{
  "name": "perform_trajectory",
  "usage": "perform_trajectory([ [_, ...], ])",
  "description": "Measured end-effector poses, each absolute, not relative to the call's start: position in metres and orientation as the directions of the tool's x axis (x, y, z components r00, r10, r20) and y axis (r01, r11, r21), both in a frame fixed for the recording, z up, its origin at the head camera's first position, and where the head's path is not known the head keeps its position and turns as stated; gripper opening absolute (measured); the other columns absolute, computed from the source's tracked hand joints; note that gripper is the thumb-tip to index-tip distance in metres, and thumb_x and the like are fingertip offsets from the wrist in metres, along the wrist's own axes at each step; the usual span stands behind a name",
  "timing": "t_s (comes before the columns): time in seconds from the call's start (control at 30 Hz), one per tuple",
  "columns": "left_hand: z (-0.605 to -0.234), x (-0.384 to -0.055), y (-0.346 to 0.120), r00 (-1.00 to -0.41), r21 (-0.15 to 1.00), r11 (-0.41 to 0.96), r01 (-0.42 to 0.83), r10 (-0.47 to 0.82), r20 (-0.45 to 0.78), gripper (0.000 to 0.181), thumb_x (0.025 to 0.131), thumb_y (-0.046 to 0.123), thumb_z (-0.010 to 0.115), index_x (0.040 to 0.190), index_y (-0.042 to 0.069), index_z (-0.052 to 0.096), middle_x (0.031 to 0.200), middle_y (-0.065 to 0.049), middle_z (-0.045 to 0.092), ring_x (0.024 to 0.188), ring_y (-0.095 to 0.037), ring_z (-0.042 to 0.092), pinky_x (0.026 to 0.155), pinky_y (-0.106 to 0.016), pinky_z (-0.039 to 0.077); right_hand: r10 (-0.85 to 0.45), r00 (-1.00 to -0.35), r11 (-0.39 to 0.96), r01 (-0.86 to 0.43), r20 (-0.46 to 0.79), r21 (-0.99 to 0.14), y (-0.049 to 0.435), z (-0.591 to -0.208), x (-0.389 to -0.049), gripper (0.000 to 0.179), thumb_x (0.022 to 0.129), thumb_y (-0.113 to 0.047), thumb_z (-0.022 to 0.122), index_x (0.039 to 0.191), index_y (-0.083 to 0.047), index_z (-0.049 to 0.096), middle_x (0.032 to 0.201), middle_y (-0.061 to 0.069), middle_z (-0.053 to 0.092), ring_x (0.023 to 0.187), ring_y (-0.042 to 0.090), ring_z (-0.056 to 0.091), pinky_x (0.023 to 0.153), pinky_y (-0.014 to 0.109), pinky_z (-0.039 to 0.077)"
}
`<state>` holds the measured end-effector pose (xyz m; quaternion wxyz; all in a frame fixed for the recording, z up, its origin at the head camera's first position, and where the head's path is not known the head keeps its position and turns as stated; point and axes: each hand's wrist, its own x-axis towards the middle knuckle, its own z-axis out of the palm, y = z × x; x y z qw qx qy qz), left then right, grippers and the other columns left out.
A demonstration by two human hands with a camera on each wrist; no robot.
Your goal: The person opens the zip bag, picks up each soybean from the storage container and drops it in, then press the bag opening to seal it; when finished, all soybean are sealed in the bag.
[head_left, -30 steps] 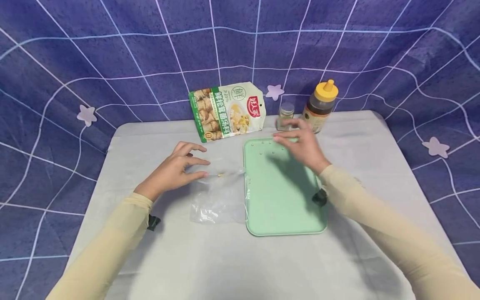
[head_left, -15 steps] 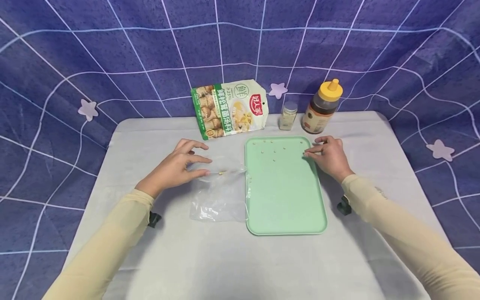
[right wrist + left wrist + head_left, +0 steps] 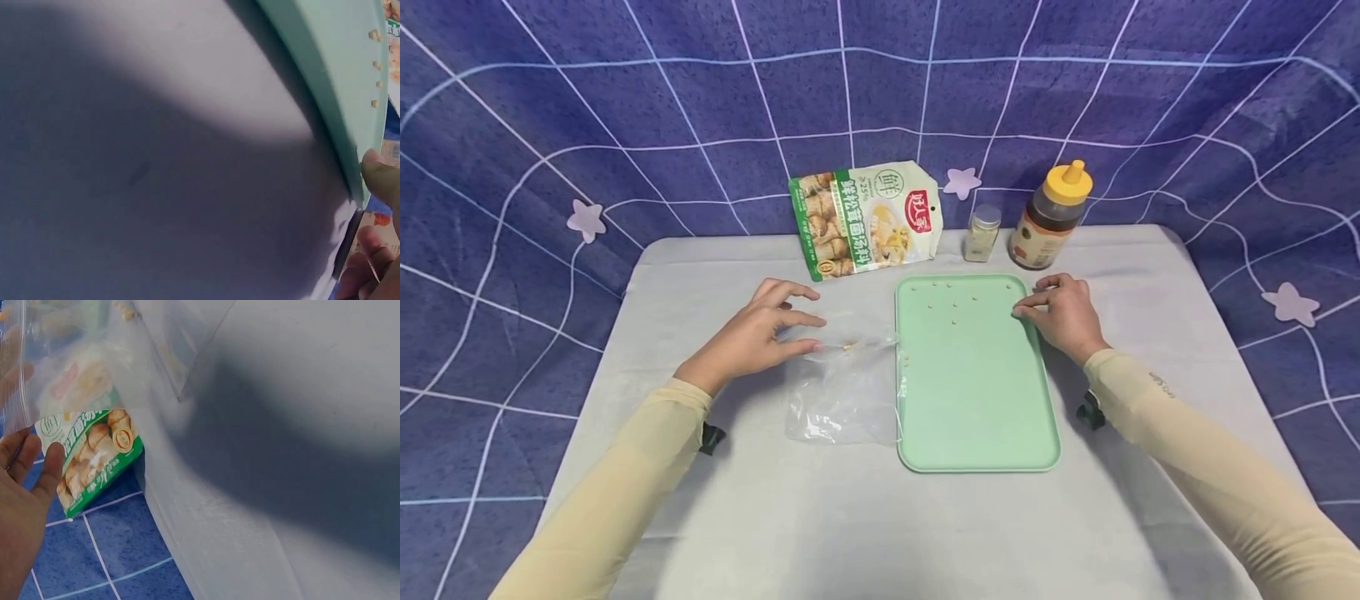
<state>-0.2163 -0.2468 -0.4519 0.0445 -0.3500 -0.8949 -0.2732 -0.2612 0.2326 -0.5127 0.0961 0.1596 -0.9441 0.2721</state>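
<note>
A clear zip bag (image 3: 842, 400) lies left of the green tray (image 3: 977, 392) and overlaps its left edge. Small yellowish pieces (image 3: 849, 344) show in the bag. My left hand (image 3: 752, 342) is at the bag's upper left, fingers spread and bent; in the left wrist view one finger (image 3: 17, 378) shows through the plastic. My right hand (image 3: 1063, 312) is at the tray's upper right edge, thumb and forefinger tips close together just inside the rim. In the right wrist view the thumb (image 3: 378, 175) overlaps the tray; I cannot tell whether something is between the fingertips.
Several pale pieces (image 3: 954, 306) lie scattered over the tray's far part. Behind stand a green and white food pouch (image 3: 868, 221), a small glass jar (image 3: 982, 236) and a yellow-capped squeeze bottle (image 3: 1049, 218). A blue cloth (image 3: 880, 92) hangs behind the table.
My right hand has moved right, from over the tray's far part to its right edge, and stays there. More pieces are visible on the tray. My left hand has hardly moved.
</note>
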Motion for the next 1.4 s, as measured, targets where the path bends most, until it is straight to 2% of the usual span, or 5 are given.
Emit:
perform_trajectory([
  [0.37,-0.445,-0.216,-0.242,-0.768,0.457,0.632,0.626,0.602,0.220,0.030,0.087,0.032,0.084,0.114,0.019,0.079,0.139,0.000,0.051,0.133,-0.022,0.034,0.104,-0.048,0.038,-0.434,-0.828,0.455,-0.542,0.356,-0.707,0.102,-0.433,-0.228,0.014,0.085,-0.022,0.084,0.097,-0.015,0.082,0.134,0.009,0.058,0.126,0.027,0.048,0.110,0.049,0.031],
  [0.6,-0.452,-0.211,-0.239,-0.766,0.456,0.630,0.629,0.604,0.222,0.033,0.087,0.034,0.083,0.115,0.017,0.079,0.139,-0.001,0.051,0.132,-0.022,0.034,0.105,-0.048,0.037,-0.543,-0.782,0.426,-0.570,0.306,-0.702,0.037,-0.427,-0.222,0.014,0.089,-0.028,0.081,0.100,-0.019,0.083,0.132,0.004,0.057,0.124,0.024,0.043,0.102,0.041,0.035],
  [0.8,-0.448,-0.214,-0.237,-0.772,0.454,0.641,0.618,0.602,0.201,0.033,0.089,0.039,0.081,0.116,0.021,0.079,0.141,0.001,0.050,0.133,-0.019,0.033,0.105,-0.047,0.038,-0.435,-0.855,0.460,-0.480,0.282,-0.747,0.067,-0.432,-0.236,0.016,0.088,-0.027,0.081,0.100,-0.018,0.082,0.134,0.002,0.058,0.126,0.020,0.046,0.110,0.043,0.031],
  [1.0,-0.443,-0.214,-0.240,-0.772,0.459,0.638,0.619,0.601,0.207,0.030,0.089,0.036,0.081,0.115,0.020,0.079,0.140,0.001,0.050,0.132,-0.021,0.034,0.105,-0.050,0.037,-0.326,-0.879,0.560,-0.476,0.347,-0.678,0.132,-0.470,-0.255,0.016,0.084,-0.019,0.085,0.098,-0.010,0.082,0.127,0.017,0.061,0.118,0.035,0.051,0.103,0.049,0.034],
  [1.4,-0.440,-0.203,-0.238,-0.794,0.468,0.659,0.589,0.581,0.180,0.031,0.090,0.040,0.079,0.116,0.023,0.078,0.141,0.003,0.049,0.134,-0.019,0.033,0.105,-0.050,0.038,-0.373,-0.885,0.709,-0.465,0.278,-0.529,0.156,-0.520,-0.249,0.012,0.083,-0.023,0.086,0.092,-0.015,0.084,0.117,0.015,0.065,0.108,0.031,0.053,0.096,0.050,0.035],
])
